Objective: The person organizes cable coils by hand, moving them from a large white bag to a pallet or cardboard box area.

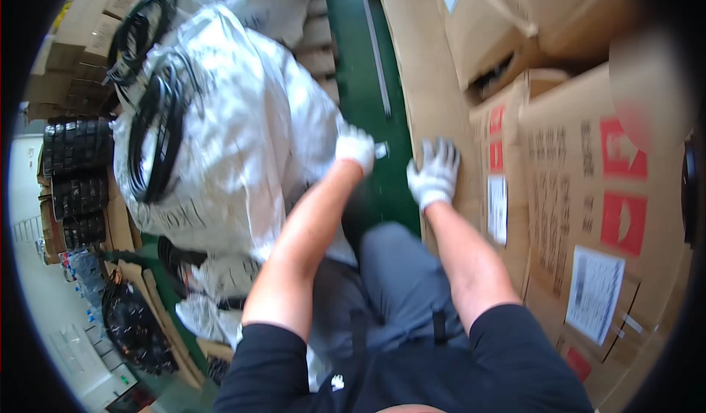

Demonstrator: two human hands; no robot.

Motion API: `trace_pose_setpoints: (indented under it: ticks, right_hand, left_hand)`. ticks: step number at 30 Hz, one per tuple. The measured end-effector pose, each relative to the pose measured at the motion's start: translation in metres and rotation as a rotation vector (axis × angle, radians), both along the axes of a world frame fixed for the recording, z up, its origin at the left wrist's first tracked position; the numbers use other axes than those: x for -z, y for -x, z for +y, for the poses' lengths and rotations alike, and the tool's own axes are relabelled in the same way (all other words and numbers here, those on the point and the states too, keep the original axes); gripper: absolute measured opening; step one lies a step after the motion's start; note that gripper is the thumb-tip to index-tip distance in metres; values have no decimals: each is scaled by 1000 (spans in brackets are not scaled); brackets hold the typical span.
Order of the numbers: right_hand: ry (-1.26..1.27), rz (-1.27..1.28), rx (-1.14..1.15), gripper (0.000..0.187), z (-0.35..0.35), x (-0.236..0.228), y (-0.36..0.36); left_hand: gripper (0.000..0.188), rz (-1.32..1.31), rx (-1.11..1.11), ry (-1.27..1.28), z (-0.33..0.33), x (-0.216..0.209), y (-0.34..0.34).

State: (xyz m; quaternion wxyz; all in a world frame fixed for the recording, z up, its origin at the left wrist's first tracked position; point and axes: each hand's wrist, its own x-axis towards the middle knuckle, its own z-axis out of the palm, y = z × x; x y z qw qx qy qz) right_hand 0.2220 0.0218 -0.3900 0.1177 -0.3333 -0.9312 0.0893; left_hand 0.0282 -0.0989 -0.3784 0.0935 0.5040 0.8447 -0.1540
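Observation:
My left hand point(355, 149), in a white glove, is closed at the right edge of a large white woven sack point(228, 111). Whether it grips the sack's edge or something smaller is too blurred to make out. A small white piece point(381, 150) shows just right of its knuckles. My right hand point(434, 175), gloved in white too, lies with fingers spread on a long flat piece of cardboard point(434, 75) beside the stacked cartons. Coils of black cable point(157, 137) lie on top of the sack.
Large brown cartons point(551, 155) with red marks and white labels line the right side. A narrow strip of green floor point(360, 52) runs between sacks and cartons, with a pale line point(375, 45) along it. Black bundles point(77, 148) and more boxes point(81, 23) stand at the left.

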Motion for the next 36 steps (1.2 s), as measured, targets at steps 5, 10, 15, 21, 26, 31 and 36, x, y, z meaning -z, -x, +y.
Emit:
trace_pose_setpoints:
  ticks: [5, 10, 15, 21, 26, 31, 36]
  right_hand:
    - [53, -42, -25, 62, -11, -3, -1]
    - [77, -97, -17, 66, -7, -10, 2]
    - [53, -114, -23, 64, -6, -11, 8]
    - [57, -123, -41, 65, -9, -9, 7]
    - [83, -135, -33, 67, -10, -8, 8]
    - [84, -67, -35, 66, 1, -7, 2]
    - [89, -53, -30, 66, -2, -7, 14]
  left_hand:
    - [32, -110, -27, -17, -3, -8, -15]
    - [32, -254, 14, 40, 3, -10, -6]
    - [39, -419, -134, 190, -2, 12, 27]
    - [63, -353, -207, 129, 29, 53, 33]
    - [45, -450, -406, 155, 30, 110, 36]
    - [41, -439, -840, -196, 61, 130, 47]
    - [75, -594, -1111, -357, 47, 166, 80]
